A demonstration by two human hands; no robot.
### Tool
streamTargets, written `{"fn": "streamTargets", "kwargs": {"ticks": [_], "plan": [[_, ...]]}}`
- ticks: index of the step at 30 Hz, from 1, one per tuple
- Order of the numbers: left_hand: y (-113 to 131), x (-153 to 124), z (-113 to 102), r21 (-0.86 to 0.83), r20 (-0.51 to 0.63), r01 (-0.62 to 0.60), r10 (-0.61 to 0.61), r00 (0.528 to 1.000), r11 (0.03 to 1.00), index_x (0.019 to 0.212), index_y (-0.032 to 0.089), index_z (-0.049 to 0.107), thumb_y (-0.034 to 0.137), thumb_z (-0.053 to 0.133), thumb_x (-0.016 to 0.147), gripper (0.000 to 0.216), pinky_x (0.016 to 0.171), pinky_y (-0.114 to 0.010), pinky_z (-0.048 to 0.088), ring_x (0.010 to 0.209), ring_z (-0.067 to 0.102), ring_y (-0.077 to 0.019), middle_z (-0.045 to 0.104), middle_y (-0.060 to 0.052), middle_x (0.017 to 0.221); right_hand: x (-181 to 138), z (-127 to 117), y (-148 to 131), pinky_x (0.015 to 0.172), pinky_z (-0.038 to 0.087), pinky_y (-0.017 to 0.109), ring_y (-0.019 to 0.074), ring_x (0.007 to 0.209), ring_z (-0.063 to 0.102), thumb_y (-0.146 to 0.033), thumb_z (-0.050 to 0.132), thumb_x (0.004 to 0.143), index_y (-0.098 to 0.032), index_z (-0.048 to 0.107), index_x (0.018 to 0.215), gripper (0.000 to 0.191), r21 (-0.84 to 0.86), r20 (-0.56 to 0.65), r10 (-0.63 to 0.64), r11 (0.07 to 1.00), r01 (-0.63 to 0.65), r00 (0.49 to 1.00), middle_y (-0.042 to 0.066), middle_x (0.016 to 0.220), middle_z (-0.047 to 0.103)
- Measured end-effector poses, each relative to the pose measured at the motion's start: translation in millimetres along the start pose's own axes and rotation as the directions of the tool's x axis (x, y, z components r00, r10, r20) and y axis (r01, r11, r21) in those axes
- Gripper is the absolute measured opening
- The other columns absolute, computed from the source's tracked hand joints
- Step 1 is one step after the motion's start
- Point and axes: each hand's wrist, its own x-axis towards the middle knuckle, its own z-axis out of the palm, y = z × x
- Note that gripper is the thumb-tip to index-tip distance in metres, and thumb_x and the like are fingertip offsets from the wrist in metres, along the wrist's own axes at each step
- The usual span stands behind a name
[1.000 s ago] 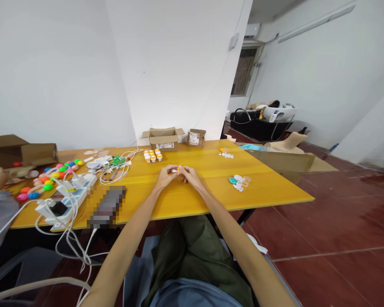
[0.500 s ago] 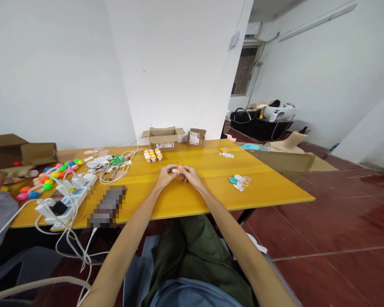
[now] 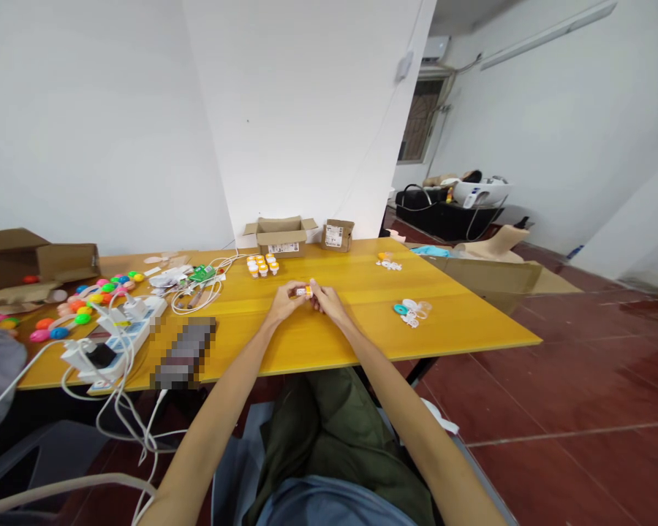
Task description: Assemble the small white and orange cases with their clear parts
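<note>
Above the wooden table [image 3: 362,336], my two hands meet around a small white-and-orange plastic piece [image 3: 303,291]. My left hand [image 3: 284,302] is closed on its white end, which shows dark markings. The orange end sits in the pinch of my right hand [image 3: 327,302], partly covered by its fingers. Beyond my hands stands a tight group of several white pieces with yellow-orange tops [image 3: 263,265]. To the right lie white plastic parts [image 3: 389,266] beside a yellow piece [image 3: 384,256]. Closer in are a teal ring [image 3: 400,310], white parts [image 3: 410,320] and a clear cup [image 3: 425,310].
Two cardboard boxes, one open [image 3: 279,237] and one small [image 3: 338,235], stand against the wall. On the left are a power strip [image 3: 142,329] with tangled cables, a blurred-out dark device [image 3: 186,353], colourful balls [image 3: 82,318] and another person's sleeve [image 3: 0,369].
The piece between my hands has turned, and more of its marked white side shows. My right thumb has risen slightly. The other person's hand at far left has moved out toward the edge.
</note>
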Motion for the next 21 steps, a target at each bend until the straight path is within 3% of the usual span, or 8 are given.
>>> {"fn": "streamTargets", "kwargs": {"ticks": [6,15,21], "plan": [[0.4,-0.2,-1.6,-0.002,-0.025,0.006,-0.006,1.0,1.0,0.097,0.017,0.076,0.039,0.084,0.07,0.035,0.092,-0.037,0.056,0.096,0.071,-0.0228,0.077,-0.008,0.101,1.8,-0.8,6.3,0.041,0.04,0.021,0.0113,0.049,0.056,-0.073,0.055,0.083,-0.021,0.061,0.072,0.053,0.031,0.029,-0.071,0.997,0.07,0.997,-0.001,0.059,0.061],[-1.5,-0.2,0.0,-0.001,0.014,-0.004,0.004,1.0,1.0,0.098,0.018,0.077,0.038,0.084,0.069,0.036,0.09,-0.036,0.056,0.094,0.071,-0.0219,0.077,-0.007,0.098,5.9,-2.0,9.9,0.043,0.042,0.023,0.0129,0.049,0.058,-0.075,0.049,0.086,-0.021,0.058,0.063,0.059,-0.038,0.047,-0.033,0.999,0.035,0.998,0.001,0.055,0.06],[-2.5,0.0,-1.7,-0.015,-0.005,0.0,0.0,1.0,1.0,0.098,0.018,0.076,0.039,0.084,0.07,0.036,0.092,-0.037,0.056,0.096,0.072,-0.0225,0.077,-0.008,0.102,2.1,-1.2,7.1,0.043,0.043,0.022,0.012,0.048,0.056,-0.076,0.051,0.084,-0.021,0.061,0.071,0.057,0.008,0.044,-0.068,0.998,0.068,0.997,-0.002,0.056,0.058]]}}
